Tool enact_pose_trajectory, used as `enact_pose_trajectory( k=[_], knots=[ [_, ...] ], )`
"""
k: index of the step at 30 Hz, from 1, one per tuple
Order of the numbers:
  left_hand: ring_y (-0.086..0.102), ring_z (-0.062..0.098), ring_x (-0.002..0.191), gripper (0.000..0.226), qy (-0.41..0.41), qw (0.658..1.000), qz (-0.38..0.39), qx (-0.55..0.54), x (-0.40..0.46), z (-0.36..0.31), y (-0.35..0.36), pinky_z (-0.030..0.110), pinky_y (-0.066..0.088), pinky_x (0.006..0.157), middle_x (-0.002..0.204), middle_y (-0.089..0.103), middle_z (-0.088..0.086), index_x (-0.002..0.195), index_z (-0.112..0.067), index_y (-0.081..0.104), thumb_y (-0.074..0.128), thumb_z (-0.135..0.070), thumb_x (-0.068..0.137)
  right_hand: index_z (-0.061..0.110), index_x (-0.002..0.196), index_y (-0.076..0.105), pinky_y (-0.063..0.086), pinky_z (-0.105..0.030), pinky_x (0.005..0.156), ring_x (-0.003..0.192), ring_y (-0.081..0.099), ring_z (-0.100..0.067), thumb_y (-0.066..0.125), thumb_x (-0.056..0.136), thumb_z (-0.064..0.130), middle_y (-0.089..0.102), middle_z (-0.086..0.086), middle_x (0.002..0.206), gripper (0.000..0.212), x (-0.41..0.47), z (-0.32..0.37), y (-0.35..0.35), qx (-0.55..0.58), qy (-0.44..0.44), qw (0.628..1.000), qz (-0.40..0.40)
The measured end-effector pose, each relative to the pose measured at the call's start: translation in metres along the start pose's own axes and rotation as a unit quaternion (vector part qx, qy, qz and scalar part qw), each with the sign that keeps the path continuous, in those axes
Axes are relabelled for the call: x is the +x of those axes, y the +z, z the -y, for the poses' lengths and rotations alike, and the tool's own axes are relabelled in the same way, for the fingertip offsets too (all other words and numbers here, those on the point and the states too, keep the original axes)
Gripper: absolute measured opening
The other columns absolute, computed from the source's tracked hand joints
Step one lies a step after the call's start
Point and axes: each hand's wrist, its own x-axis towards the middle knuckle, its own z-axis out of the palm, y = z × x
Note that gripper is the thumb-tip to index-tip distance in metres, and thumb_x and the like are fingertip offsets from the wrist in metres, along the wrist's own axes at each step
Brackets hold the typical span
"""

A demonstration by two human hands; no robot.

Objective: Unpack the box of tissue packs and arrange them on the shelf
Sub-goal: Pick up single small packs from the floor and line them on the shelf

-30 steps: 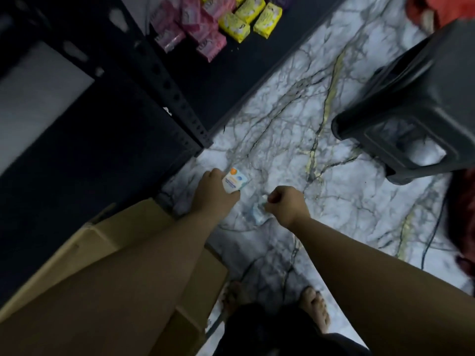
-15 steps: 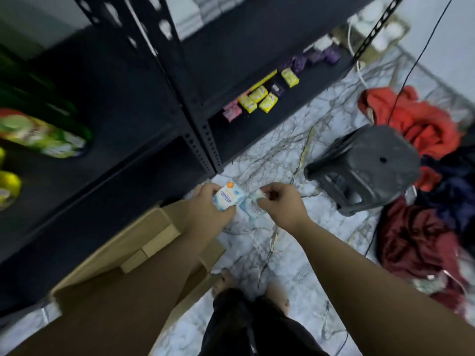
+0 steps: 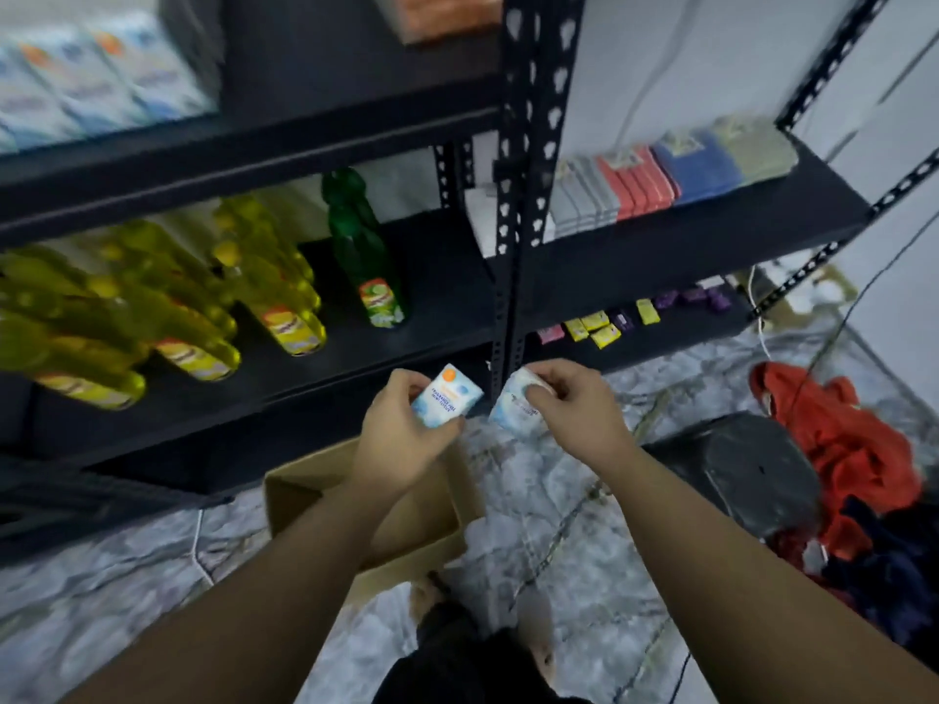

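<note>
My left hand (image 3: 401,439) grips a small white-and-blue tissue pack (image 3: 447,402) with an orange dot on it. My right hand (image 3: 574,406) pinches a second tissue pack (image 3: 513,411) by its top edge. Both packs are held side by side in front of the black metal shelf (image 3: 513,236), above the open cardboard box (image 3: 421,520) on the floor. More tissue packs (image 3: 96,78), blurred, stand in a row on the upper left shelf board.
Yellow bottles (image 3: 213,307) and a green bottle (image 3: 366,256) fill the middle left shelf. Folded cloths (image 3: 670,175) lie on the right shelf, small yellow and purple packets (image 3: 599,327) below. A dark plastic stool (image 3: 737,470) and a pile of clothes (image 3: 853,449) sit on the marble floor at right.
My view has tilted up from the floor to the shelves. Both hands have risen with the packs, which are now held apart, one in each hand.
</note>
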Motion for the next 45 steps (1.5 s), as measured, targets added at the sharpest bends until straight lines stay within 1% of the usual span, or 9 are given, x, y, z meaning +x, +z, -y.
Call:
enact_pose_trajectory(
  k=[4,7,13,19,22,25,29,39,45],
  knots=[
    [0.062,-0.003,0.094,0.052,-0.004,0.998,-0.052,-0.038,-0.024,-0.015,-0.064,0.021,0.052,0.074,0.105,0.065,-0.012,0.109,-0.026,0.055,0.092,-0.033,0.072,0.030,0.103,0.074,0.060,-0.044,0.084,0.091,0.071,-0.016,0.073,0.088,0.018,0.074,0.002,0.097,0.019,-0.001,0.058,0.026,0.015,-0.044,0.999,0.021],
    [0.060,-0.005,0.094,0.053,-0.008,0.993,-0.094,-0.066,-0.037,-0.019,-0.109,0.015,0.049,0.071,0.103,0.065,-0.014,0.108,-0.025,0.056,0.093,-0.034,0.072,0.034,0.094,0.072,0.061,-0.038,0.079,0.085,0.071,-0.016,0.075,0.088,0.013,0.074,0.001,0.093,0.022,0.001,0.103,0.052,0.020,-0.090,0.995,0.048],
    [0.063,0.000,0.088,0.051,-0.006,0.978,-0.183,-0.104,-0.060,-0.014,-0.200,0.027,0.055,0.071,0.099,0.066,-0.011,0.104,-0.027,0.055,0.094,-0.036,0.071,0.027,0.096,0.075,0.057,-0.034,0.078,0.083,0.070,-0.017,0.075,0.087,0.008,0.074,-0.002,0.091,0.021,-0.005,0.190,0.116,0.014,-0.170,0.980,0.107],
    [0.060,-0.005,0.094,0.053,0.017,0.961,-0.258,-0.102,-0.078,0.013,-0.302,0.015,0.049,0.072,0.106,0.064,-0.013,0.109,-0.026,0.055,0.093,-0.033,0.072,0.015,0.101,0.077,0.055,-0.026,0.072,0.078,0.066,-0.010,0.073,0.089,0.003,0.074,-0.006,0.089,0.017,-0.020,0.276,0.199,0.032,-0.228,0.964,0.133],
    [0.060,-0.005,0.096,0.055,0.022,0.956,-0.273,-0.103,-0.084,0.032,-0.358,0.020,0.051,0.074,0.108,0.063,-0.013,0.112,-0.026,0.055,0.092,-0.034,0.073,0.017,0.098,0.076,0.053,-0.021,0.069,0.075,0.064,-0.004,0.073,0.089,0.002,0.071,0.000,0.085,0.017,-0.030,0.315,0.243,0.045,-0.248,0.958,0.134],
    [0.062,-0.001,0.099,0.052,0.027,0.952,-0.290,-0.091,-0.088,0.053,-0.414,0.030,0.057,0.075,0.109,0.063,-0.014,0.111,-0.030,0.053,0.090,-0.039,0.076,0.025,0.098,0.075,0.055,-0.025,0.074,0.083,0.067,-0.009,0.075,0.089,0.007,0.072,0.003,0.089,0.021,-0.034,0.347,0.286,0.054,-0.260,0.955,0.131],
    [0.063,-0.005,0.094,0.045,0.030,0.943,-0.320,-0.081,-0.090,0.076,-0.476,0.026,0.055,0.073,0.106,0.066,-0.015,0.107,-0.034,0.052,0.087,-0.036,0.078,0.026,0.100,0.073,0.058,-0.035,0.080,0.090,0.069,-0.021,0.077,0.088,0.011,0.072,-0.003,0.093,0.020,-0.038,0.387,0.339,0.059,-0.274,0.952,0.119],
    [0.057,-0.017,0.090,0.048,0.002,0.934,-0.354,-0.045,-0.063,0.118,-0.573,0.007,0.046,0.061,0.104,0.064,-0.015,0.112,-0.029,0.051,0.082,-0.027,0.077,0.022,0.099,0.062,0.055,-0.035,0.078,0.086,0.063,-0.026,0.072,0.090,0.010,0.066,-0.009,0.098,0.018,-0.027,0.457,0.425,0.025,-0.297,0.947,0.119],
    [0.064,0.002,0.092,0.045,-0.005,0.927,-0.372,-0.038,-0.038,0.127,-0.587,0.019,0.051,0.069,0.106,0.064,-0.014,0.110,-0.031,0.052,0.081,-0.029,0.076,0.021,0.091,0.058,0.050,-0.027,0.068,0.075,0.058,-0.014,0.074,0.083,0.009,0.066,-0.004,0.092,0.021,-0.008,0.481,0.446,-0.014,-0.308,0.944,0.114]
  ],
)
